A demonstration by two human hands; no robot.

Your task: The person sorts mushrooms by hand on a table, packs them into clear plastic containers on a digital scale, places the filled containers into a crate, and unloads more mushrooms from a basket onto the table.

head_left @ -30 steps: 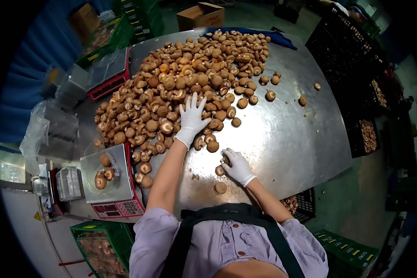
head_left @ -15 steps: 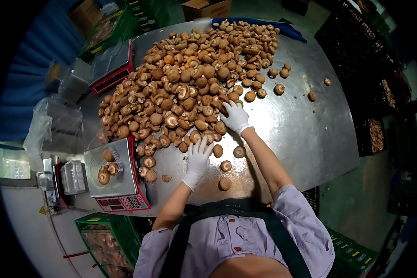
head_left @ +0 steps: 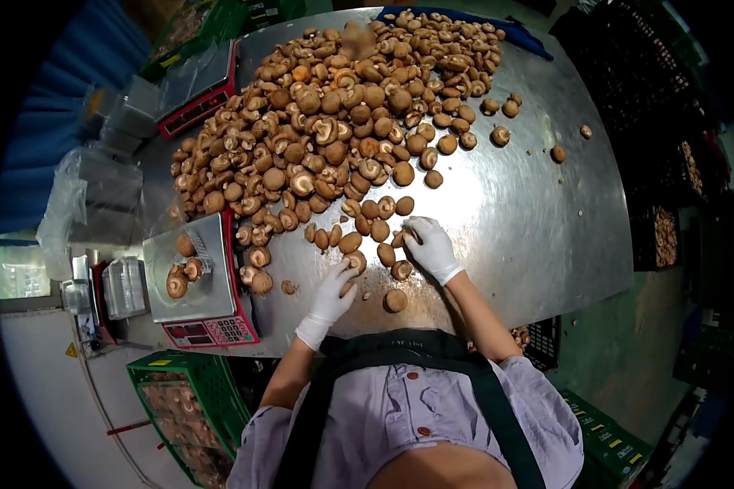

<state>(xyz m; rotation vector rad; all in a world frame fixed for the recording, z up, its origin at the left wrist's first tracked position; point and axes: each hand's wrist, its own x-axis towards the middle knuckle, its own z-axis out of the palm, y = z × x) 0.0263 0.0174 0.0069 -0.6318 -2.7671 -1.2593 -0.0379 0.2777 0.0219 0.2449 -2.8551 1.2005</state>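
Both my hands wear white gloves over a metal table [head_left: 538,261]. My left hand [head_left: 331,300] is curled at the near side of a small group of shiitake mushrooms, its fingers and thumb around a brown shiitake mushroom [head_left: 355,261]. Another mushroom shows by its thumb. Fingers apart, my right hand [head_left: 434,251] rests on the right of the group, beside a small mushroom [head_left: 398,239]. Between the hands lies an oval mushroom [head_left: 386,254]. Beyond them spreads a large heap of shiitake mushrooms [head_left: 302,138].
Left of the heap is a red-framed scale [head_left: 212,330] bearing a clear tray with several mushrooms. A second scale [head_left: 200,114] stands farther back, near clear plastic trays [head_left: 110,204]. A green crate [head_left: 155,367] of packed mushrooms sits below left; black crates [head_left: 628,90] are stacked right.
Both hands have drawn back from the heap's edge toward my body. Several mushrooms have come with them, leaving a loose group separate from the heap.
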